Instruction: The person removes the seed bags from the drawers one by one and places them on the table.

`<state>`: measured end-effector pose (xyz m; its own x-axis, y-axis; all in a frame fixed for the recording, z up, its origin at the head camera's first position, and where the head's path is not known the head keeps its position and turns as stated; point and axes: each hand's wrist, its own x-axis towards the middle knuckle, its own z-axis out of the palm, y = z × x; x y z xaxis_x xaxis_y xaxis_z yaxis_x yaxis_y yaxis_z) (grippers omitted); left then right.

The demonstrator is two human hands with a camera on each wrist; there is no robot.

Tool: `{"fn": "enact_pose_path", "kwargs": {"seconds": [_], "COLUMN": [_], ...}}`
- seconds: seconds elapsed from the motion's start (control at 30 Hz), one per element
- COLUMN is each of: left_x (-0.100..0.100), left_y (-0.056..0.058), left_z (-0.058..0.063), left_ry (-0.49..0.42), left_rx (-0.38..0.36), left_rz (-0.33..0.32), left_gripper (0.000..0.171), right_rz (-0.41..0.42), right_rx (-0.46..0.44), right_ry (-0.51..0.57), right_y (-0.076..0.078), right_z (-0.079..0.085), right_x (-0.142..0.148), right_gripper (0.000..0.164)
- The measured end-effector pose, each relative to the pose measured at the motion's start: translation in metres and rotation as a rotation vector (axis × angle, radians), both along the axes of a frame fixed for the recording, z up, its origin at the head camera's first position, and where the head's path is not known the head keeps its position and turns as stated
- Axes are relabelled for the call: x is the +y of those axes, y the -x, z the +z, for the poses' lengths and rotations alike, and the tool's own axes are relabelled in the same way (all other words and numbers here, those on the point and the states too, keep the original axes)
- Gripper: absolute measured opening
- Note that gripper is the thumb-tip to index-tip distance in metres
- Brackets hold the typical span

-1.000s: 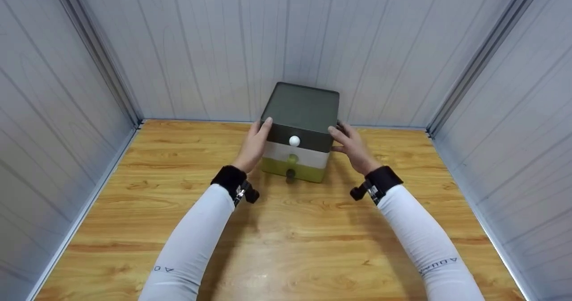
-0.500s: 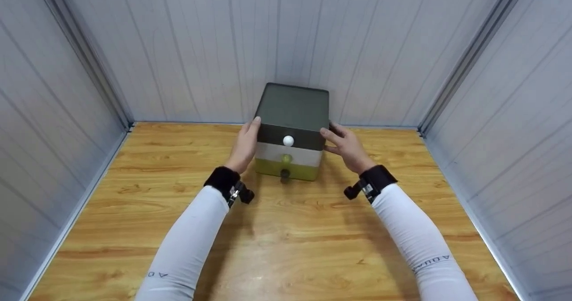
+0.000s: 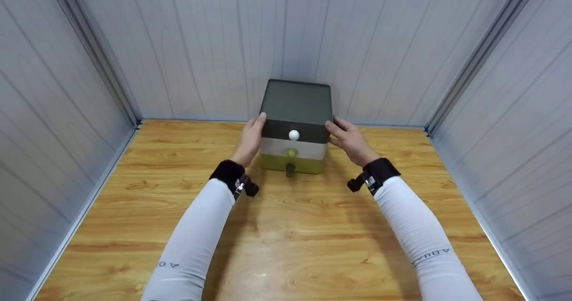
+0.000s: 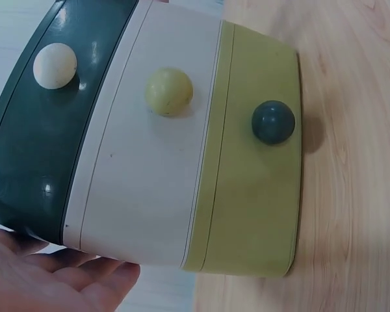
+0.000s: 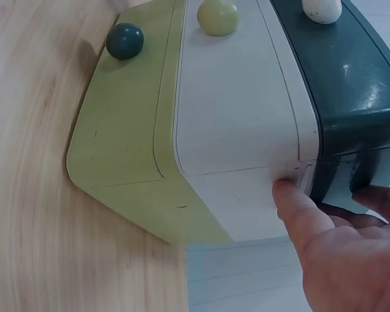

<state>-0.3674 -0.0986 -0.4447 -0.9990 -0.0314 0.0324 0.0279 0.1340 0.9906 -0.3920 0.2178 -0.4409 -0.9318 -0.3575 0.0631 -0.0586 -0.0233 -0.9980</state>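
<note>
A small drawer cabinet (image 3: 296,102) stands on the wooden floor board by the back wall. Its top drawer is dark green with a white knob (image 3: 293,135). Below lie a white drawer (image 4: 143,156) with a yellow-green knob (image 4: 169,91) and an olive-green drawer (image 5: 127,149) with a dark knob (image 5: 125,41). All three drawers look closed. My left hand (image 3: 251,137) rests against the left side, its thumb by the upper front corner. On the other side my right hand (image 3: 351,141) touches the cabinet, one fingertip on the white part, others by the dark green top.
A white panelled wall (image 3: 201,55) rises right behind the cabinet. Side walls (image 3: 44,113) close in the wood-grain surface (image 3: 286,238) at left and right. Each wrist wears a black strap (image 3: 229,175) with a small camera.
Between my hands the cabinet has shifted slightly back and left and turned a little, so its front faces me more squarely. Both hands have moved along with it. The head view swayed briefly.
</note>
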Motion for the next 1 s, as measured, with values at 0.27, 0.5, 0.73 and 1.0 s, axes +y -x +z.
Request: {"fn": "enact_pose_path", "kwargs": {"seconds": [0.27, 0.5, 0.73, 1.0], "left_x": [0.000, 0.001, -0.004, -0.001], "left_y": [0.008, 0.011, 0.016, 0.022], "left_z": [0.002, 0.005, 0.007, 0.009], "left_ry": [0.022, 0.016, 0.007, -0.012], "left_rx": [-0.021, -0.045, -0.035, -0.036], "left_rz": [-0.007, -0.019, -0.021, -0.010], "left_gripper": [0.088, 0.089, 0.082, 0.080], "right_rz": [-0.028, -0.049, -0.058, -0.072], "right_rx": [-0.006, -0.028, -0.021, -0.022], "right_ry": [0.008, -0.012, -0.051, -0.067], "right_y": [0.008, 0.015, 0.022, 0.027], "right_z": [0.001, -0.001, 0.000, 0.001], "right_x": [0.000, 0.000, -0.011, -0.013], "right_gripper": [0.070, 0.073, 0.076, 0.079]}}
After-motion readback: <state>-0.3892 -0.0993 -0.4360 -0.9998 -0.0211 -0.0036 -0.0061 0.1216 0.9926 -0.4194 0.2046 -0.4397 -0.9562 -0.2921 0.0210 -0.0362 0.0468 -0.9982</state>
